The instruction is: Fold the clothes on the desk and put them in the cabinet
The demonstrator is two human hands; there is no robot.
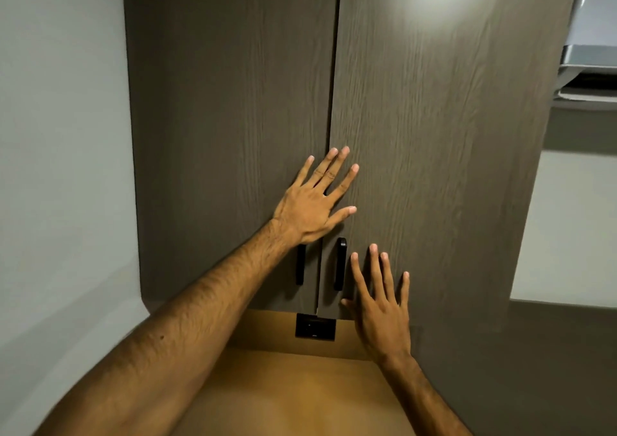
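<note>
both hands, left hand (312, 207) and right hand (384, 308), lie spread flat on the shut cabinet (434, 135) doors.

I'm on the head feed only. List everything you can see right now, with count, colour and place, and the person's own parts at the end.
cabinet doors: two, dark brown wood grain, centre, meeting at a vertical seam; the right one looks slightly ajar at its bottom edge
door handles: two, black, vertical, low on the doors either side of the seam
wall socket: one, black, on the panel under the doors
desk: one, tan wood, bottom centre; no clothes in view
wall: pale grey, left
air conditioner: one, white, upper right edge, partly cut off
left hand: open, fingers spread, flat over the seam above the handles
right hand: open, flat on the right door beside its handle
</note>
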